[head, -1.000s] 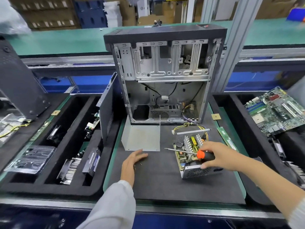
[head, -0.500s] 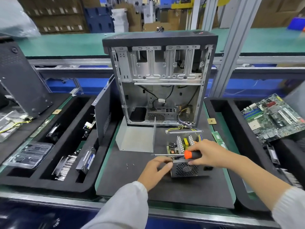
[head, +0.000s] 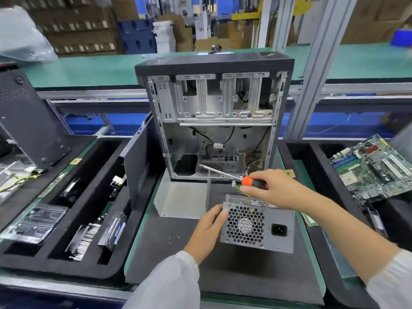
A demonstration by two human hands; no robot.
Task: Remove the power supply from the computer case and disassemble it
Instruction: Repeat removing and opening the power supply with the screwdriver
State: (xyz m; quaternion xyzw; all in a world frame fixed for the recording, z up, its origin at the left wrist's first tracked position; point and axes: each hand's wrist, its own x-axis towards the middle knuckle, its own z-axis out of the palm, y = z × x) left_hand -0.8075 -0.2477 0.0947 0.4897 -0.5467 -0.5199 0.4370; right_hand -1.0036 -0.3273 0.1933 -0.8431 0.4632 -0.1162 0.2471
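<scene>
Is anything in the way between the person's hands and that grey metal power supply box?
Nothing visible: the left hand already grips the grey metal power supply box at its left edge. The right hand above it holds an orange-and-black screwdriver.

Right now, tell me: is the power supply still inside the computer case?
No: the power supply sits on the mat in front of the case, held by the left hand.

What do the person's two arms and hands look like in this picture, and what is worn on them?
Both hands are bare: no gloves, rings or watch show on the left hand or the right hand. The left sleeve is white cloth that reaches the wrist. The right sleeve is also white, with a ribbed look, and it leaves the forearm uncovered. The fingers carry no tape or markings.
</scene>
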